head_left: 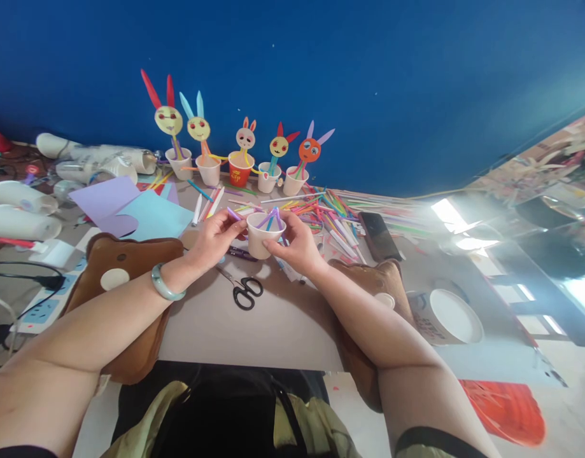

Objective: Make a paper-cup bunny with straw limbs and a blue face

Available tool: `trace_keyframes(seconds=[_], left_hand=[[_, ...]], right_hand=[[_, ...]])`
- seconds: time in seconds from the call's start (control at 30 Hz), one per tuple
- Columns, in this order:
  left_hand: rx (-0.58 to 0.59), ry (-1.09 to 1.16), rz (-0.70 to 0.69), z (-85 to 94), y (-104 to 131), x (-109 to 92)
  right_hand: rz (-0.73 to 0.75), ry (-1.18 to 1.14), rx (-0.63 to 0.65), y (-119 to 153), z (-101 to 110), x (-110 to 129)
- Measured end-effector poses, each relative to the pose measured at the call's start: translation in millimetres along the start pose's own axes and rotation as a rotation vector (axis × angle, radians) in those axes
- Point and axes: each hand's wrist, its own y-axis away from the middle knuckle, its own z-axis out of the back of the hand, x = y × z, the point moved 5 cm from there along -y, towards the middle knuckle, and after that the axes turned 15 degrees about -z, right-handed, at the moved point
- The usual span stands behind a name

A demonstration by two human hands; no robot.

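A white paper cup (258, 239) is held upright above the table, with purple and blue straw pieces (270, 220) rising out of its mouth. My right hand (298, 243) is closed around the cup's right side, thumb on its front. At the cup's left side my left hand (214, 238) pinches a short purple straw (233, 214), its fingertips close to the rim. Whether that straw joins the cup is hidden by the fingers. Black-handled scissors (245, 292) lie on the table below the cup.
Several cup figures with rabbit heads (244, 140) stand along the blue wall. Cut straws (330, 213) are heaped behind my hands, near a phone (379, 235). Brown cushions (115, 312) lie under my forearms. Purple paper (104, 200), a power strip (48, 296) and a paper tub (452, 317) flank them.
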Motion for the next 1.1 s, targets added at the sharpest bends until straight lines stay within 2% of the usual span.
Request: trace_keyframes(seconds=[0.37, 0.63, 0.8, 0.87, 0.93, 1.0, 1.03, 1.1], left_hand=[[-0.177, 0.332, 0.183, -3.5, 2.9, 15.8], [-0.189, 0.373, 0.308, -4.6, 0.4, 17.0], [-0.180, 0.258, 0.323, 2.7, -2.4, 22.2], [-0.237, 0.109, 0.193, 15.7, -7.4, 20.7], [-0.250, -0.122, -0.077, 27.9, -13.8, 7.9], [-0.123, -0.353, -0.339, 28.8, -17.8, -8.4], [-0.027, -0.421, -0.419, 25.9, -18.6, -13.9], [0.149, -0.465, -0.477, 18.9, -18.6, -19.1]], right_hand=[[0.019, -0.085, 0.010, -1.8, 0.1, 0.1], [-0.011, -0.074, 0.004, -3.4, -0.6, -3.8], [-0.028, -0.074, -0.022, -2.6, -0.5, -3.5], [-0.044, -0.060, 0.003, -1.3, -2.4, -2.8], [-0.047, -0.035, 0.039, 0.9, -5.1, -1.6], [-0.036, -0.013, 0.084, 3.5, -8.8, -1.0], [-0.031, -0.002, 0.107, 4.9, -11.0, -1.3], [-0.019, 0.030, 0.141, 7.1, -15.3, -3.3]])
